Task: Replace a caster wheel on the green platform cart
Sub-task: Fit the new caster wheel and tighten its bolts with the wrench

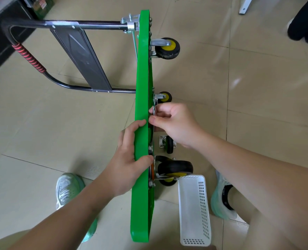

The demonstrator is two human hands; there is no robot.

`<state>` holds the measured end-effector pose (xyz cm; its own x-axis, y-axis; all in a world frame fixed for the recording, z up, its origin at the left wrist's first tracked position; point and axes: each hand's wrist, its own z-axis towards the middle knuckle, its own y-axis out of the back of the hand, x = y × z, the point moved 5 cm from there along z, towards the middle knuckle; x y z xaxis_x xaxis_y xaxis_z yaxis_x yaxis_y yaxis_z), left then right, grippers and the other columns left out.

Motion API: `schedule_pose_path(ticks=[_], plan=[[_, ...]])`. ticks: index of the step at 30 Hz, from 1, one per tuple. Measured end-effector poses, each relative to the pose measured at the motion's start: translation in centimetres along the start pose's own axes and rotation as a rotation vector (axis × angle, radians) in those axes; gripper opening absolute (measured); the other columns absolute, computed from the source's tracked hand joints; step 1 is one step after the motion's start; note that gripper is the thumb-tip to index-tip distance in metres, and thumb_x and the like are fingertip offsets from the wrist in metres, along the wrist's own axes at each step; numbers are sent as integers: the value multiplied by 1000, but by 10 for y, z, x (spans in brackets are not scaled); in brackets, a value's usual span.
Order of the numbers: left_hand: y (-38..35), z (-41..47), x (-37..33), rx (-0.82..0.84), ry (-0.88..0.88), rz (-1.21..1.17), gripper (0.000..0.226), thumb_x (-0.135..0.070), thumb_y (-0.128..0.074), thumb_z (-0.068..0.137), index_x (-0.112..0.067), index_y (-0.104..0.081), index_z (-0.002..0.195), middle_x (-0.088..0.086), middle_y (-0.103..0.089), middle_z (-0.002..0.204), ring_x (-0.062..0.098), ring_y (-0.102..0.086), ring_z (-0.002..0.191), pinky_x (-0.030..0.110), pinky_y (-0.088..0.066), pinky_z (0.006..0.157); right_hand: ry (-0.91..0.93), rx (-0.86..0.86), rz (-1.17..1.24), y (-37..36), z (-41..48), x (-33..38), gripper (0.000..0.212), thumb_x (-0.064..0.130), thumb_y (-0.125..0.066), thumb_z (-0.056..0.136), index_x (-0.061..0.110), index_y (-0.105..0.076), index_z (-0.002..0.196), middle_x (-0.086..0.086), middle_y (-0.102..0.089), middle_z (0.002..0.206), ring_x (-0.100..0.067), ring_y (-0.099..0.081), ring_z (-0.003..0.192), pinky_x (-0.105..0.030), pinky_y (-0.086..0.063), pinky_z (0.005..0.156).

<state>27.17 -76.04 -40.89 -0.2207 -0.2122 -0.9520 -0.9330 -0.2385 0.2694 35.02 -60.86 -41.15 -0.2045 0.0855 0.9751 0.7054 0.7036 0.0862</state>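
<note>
The green platform cart (142, 105) stands on edge down the middle of the frame, and the left hand (127, 159) has its fingers clamped over the rim. At centre, the right hand (174, 123) pinches a slim metal piece (154, 110) against the cart's underside. A loose caster wheel (168, 144) lies on the floor just below that hand.

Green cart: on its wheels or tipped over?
Tipped on edge: the green cart stands on its side, wheels sticking out sideways; the left hand grips it.
</note>
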Motion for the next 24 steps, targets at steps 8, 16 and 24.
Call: schedule_pose_path(ticks=[8,16,24], plan=[[1,-2,0,-1,11,6,74,-50,-57,69,-64,-25,134,-10,-37,136,-8,-50,109,3,-39,88,-44,-15,19,0,-2,-16,19,2,-71,90,15,-74,103,-3,-78,92,-9,-74,84,-24,-59,76],[1,-2,1,5,19,15,75,-50,-57,69,-64,-26,136,-9,-38,134,2,-53,108,12,-46,89,-181,-60,97,0,10,-40,23,2,-69,92,6,-72,114,-7,-78,95,-21,-76,91,-42,-62,84],[1,-1,0,40,32,44,76,-49,-59,71,-65,-23,137,-18,-35,132,7,-55,104,32,-51,92,-392,-73,145,1,29,-59,9,7,-68,94,4,-70,102,-17,-73,105,-24,-75,83,-35,-63,74]])
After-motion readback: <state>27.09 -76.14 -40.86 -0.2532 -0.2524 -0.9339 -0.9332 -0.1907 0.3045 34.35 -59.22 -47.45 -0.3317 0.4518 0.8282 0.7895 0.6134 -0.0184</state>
